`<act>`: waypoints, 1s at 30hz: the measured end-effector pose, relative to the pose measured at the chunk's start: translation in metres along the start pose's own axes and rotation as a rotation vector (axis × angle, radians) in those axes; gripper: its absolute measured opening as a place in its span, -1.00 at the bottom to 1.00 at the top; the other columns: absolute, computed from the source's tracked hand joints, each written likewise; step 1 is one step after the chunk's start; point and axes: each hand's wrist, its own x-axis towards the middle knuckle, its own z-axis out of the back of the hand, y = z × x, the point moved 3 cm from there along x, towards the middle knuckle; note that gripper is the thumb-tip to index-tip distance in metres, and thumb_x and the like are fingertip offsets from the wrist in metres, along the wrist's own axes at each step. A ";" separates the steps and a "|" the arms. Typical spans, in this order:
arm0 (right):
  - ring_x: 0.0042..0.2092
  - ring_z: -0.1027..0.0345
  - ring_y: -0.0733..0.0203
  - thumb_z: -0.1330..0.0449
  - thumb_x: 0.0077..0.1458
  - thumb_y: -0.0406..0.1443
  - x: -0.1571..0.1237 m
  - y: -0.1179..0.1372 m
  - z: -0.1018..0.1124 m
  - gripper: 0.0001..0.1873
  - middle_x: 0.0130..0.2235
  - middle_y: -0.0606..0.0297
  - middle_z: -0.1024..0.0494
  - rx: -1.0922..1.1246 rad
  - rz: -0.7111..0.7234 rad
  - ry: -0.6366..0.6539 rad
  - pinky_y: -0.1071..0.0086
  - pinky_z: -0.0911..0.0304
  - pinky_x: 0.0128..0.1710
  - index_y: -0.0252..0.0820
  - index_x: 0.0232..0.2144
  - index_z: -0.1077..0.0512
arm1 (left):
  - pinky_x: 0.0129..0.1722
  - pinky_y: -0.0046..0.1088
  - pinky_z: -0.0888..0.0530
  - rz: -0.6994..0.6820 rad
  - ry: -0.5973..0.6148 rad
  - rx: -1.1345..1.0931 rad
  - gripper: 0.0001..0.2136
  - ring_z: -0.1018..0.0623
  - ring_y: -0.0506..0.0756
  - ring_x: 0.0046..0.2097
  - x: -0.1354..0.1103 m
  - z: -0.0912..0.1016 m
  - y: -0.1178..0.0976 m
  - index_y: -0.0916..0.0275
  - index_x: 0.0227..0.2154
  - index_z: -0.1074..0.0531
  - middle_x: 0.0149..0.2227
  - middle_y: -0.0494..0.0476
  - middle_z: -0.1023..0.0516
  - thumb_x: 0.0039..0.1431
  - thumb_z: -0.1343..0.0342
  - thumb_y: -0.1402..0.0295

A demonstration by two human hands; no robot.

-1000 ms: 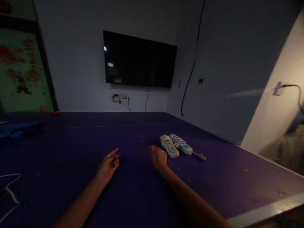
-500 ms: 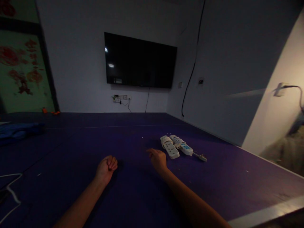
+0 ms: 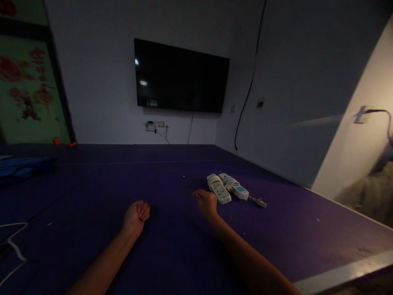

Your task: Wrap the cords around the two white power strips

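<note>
My left hand (image 3: 135, 216) rests on the dark purple surface (image 3: 172, 246), curled into a loose fist with nothing visible in it. My right hand (image 3: 207, 203) lies a little to the right, fingers bent inward and the forefinger pointing left; it holds nothing that I can see. Just beyond its knuckles lie two white power strips (image 3: 226, 187) side by side, each with cord wound round it. A plug (image 3: 260, 202) on a short lead sticks out to their right. The right hand is close to the nearer strip but apart from it.
A black TV (image 3: 181, 77) hangs on the far wall above wall sockets (image 3: 155, 125). A black cable (image 3: 248, 82) runs down the right wall. A blue bundle (image 3: 24, 167) lies far left and a white cord (image 3: 14, 241) near left. The surface's pale edge (image 3: 344, 272) runs at the right.
My left hand has closed from spread fingers into a fist. My right hand has curled its fingers and shifted slightly; the power strips have not moved.
</note>
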 end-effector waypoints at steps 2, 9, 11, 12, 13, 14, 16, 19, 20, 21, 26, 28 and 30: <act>-0.51 -0.40 0.30 0.02 -0.14 -0.51 -0.001 -0.001 -0.001 -0.62 -0.55 0.37 -0.56 -0.049 0.005 0.005 0.52 -0.13 -0.48 -0.07 -0.55 -0.54 | -0.75 -0.62 0.03 0.000 0.005 -0.001 -0.74 -0.03 -0.11 -0.78 0.002 0.002 0.001 0.27 -0.89 -0.03 -0.83 -0.04 0.05 -0.28 0.17 0.66; -0.43 -0.42 0.29 -0.04 -0.13 -0.53 -0.002 0.000 -0.009 -0.67 -0.48 0.34 -0.58 -0.145 0.081 0.090 0.51 -0.18 -0.41 -0.10 -0.50 -0.53 | -0.64 -0.62 -0.23 -0.056 -0.029 0.033 -0.77 -0.28 -0.10 -0.68 0.005 0.005 0.001 0.30 -0.82 -0.19 -0.75 -0.02 -0.22 -0.26 0.13 0.71; -0.35 -0.44 0.27 -0.04 -0.10 -0.52 -0.001 0.004 -0.007 -0.68 -0.40 0.31 -0.60 -0.124 0.120 0.071 0.48 -0.24 -0.32 -0.11 -0.46 -0.53 | -0.49 -0.56 -0.38 -0.053 -0.039 0.032 -0.78 -0.47 -0.03 -0.50 0.005 0.003 -0.001 0.31 -0.66 -0.38 -0.56 0.08 -0.47 -0.17 0.08 0.70; -0.30 -0.44 0.26 -0.05 -0.08 -0.50 -0.001 0.006 -0.006 -0.70 -0.34 0.29 -0.60 -0.108 0.144 0.050 0.45 -0.26 -0.26 -0.12 -0.44 -0.53 | -0.42 -0.52 -0.43 -0.042 -0.037 0.022 -0.80 -0.51 0.00 -0.41 0.005 0.002 -0.001 0.32 -0.58 -0.43 -0.44 0.13 -0.54 -0.10 0.05 0.66; -0.24 -0.44 0.23 -0.06 -0.06 -0.48 -0.001 0.009 -0.004 -0.73 -0.27 0.26 -0.60 -0.094 0.169 0.027 0.40 -0.27 -0.20 -0.13 -0.42 -0.53 | -0.36 -0.48 -0.45 -0.033 -0.040 0.012 -0.83 -0.53 0.02 -0.35 0.005 0.002 -0.001 0.32 -0.52 -0.45 -0.35 0.17 -0.57 -0.03 0.03 0.60; -0.18 -0.42 0.20 -0.09 -0.03 -0.44 -0.001 0.012 -0.002 -0.77 -0.21 0.24 -0.59 -0.087 0.194 0.005 0.35 -0.27 -0.13 -0.13 -0.43 -0.53 | -0.33 -0.46 -0.46 -0.028 -0.042 0.005 -0.86 -0.53 0.04 -0.31 0.006 0.002 0.000 0.33 -0.50 -0.46 -0.31 0.20 -0.57 0.02 0.01 0.55; -0.08 -0.38 0.12 -0.12 0.04 -0.34 -0.001 0.016 0.000 -0.81 -0.14 0.21 -0.56 -0.098 0.236 -0.023 0.21 -0.21 -0.01 -0.14 -0.50 -0.52 | -0.31 -0.47 -0.46 -0.047 -0.046 0.000 -0.88 -0.54 0.05 -0.28 0.007 0.003 0.001 0.32 -0.53 -0.44 -0.30 0.21 -0.58 0.05 -0.04 0.52; -0.02 -0.34 0.09 -0.05 0.16 -0.27 -0.001 0.018 -0.001 -0.68 -0.15 0.19 -0.57 -0.131 0.261 -0.024 0.08 -0.11 0.08 -0.15 -0.55 -0.52 | -0.29 -0.47 -0.46 -0.092 -0.031 0.002 -0.78 -0.54 0.08 -0.22 0.010 0.007 0.004 0.30 -0.71 -0.30 -0.34 0.25 -0.59 -0.03 -0.05 0.62; -0.02 -0.34 0.10 -0.02 0.18 -0.28 0.000 0.018 -0.002 -0.66 -0.16 0.19 -0.57 -0.136 0.260 -0.019 0.07 -0.09 0.09 -0.14 -0.53 -0.52 | -0.29 -0.47 -0.47 -0.096 -0.032 -0.004 -0.73 -0.54 0.09 -0.21 0.011 0.008 0.005 0.29 -0.77 -0.23 -0.36 0.27 -0.59 -0.07 -0.04 0.65; -0.01 -0.34 0.11 -0.01 0.19 -0.30 0.000 0.017 -0.002 -0.66 -0.18 0.19 -0.58 -0.137 0.256 -0.014 0.07 -0.09 0.10 -0.14 -0.49 -0.54 | -0.30 -0.48 -0.47 -0.092 -0.043 -0.009 -0.69 -0.54 0.09 -0.22 0.012 0.010 0.006 0.28 -0.80 -0.17 -0.38 0.29 -0.58 -0.09 -0.02 0.69; -0.02 -0.33 0.10 0.00 0.15 -0.38 0.000 0.016 -0.004 -0.70 -0.20 0.19 -0.59 -0.130 0.237 -0.008 0.08 -0.09 0.10 -0.17 -0.31 -0.54 | -0.35 -0.52 -0.51 -0.033 -0.118 -0.036 -0.70 -0.55 0.05 -0.35 0.017 0.011 0.008 0.30 -0.77 -0.20 -0.44 0.30 -0.55 -0.14 0.08 0.78; -0.02 -0.33 0.09 0.00 0.11 -0.40 0.000 0.018 -0.003 -0.70 -0.21 0.20 -0.59 -0.125 0.245 0.006 0.07 -0.09 0.09 -0.17 -0.33 -0.55 | -0.35 -0.51 -0.52 -0.018 -0.128 -0.042 -0.70 -0.55 0.04 -0.38 0.017 0.011 0.008 0.30 -0.77 -0.19 -0.46 0.29 -0.54 -0.17 0.12 0.81; -0.03 -0.34 0.08 -0.01 0.07 -0.43 0.000 0.019 -0.003 -0.70 -0.21 0.17 -0.58 -0.123 0.248 0.015 0.08 -0.10 0.09 -0.18 -0.35 -0.55 | -0.34 -0.51 -0.54 -0.006 -0.138 -0.046 -0.69 -0.55 0.04 -0.37 0.017 0.011 0.008 0.29 -0.80 -0.17 -0.49 0.28 -0.53 -0.21 0.15 0.82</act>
